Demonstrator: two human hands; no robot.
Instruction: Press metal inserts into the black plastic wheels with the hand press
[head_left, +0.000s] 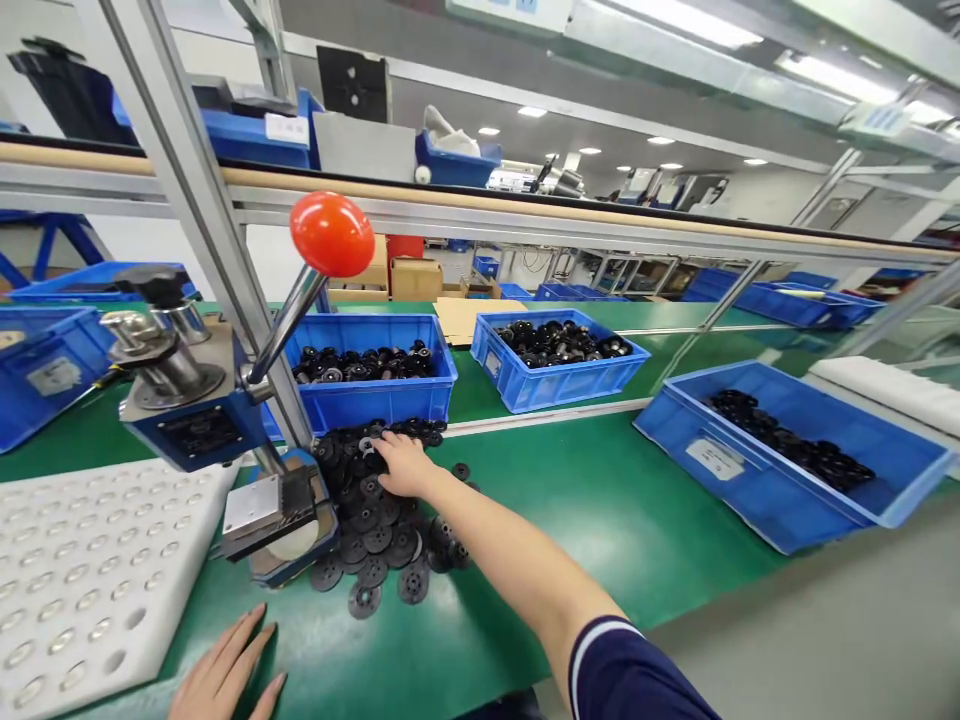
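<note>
My right hand (405, 465) reaches across to the upper part of a heap of flat black discs (375, 540). Its fingertips touch the heap beside a disc with a pale ring (366, 445), and the thumb is held apart from the fingers. Flat on the green bench lies my left hand (229, 670), fingers stretched out and nothing in it. Left of the heap stands a hand press (202, 420) with a red ball knob (332, 235) on its lever. At its base are a metal block (253, 503) and a pale round piece (294, 540).
A white tray (161, 520) with rows of round pockets, most holding round pieces, lies at the left. Blue bins (375, 400), (570, 385) with black parts stand behind the heap. Another blue bin (757, 490) of black parts sits at the right. An aluminium post rises behind the press.
</note>
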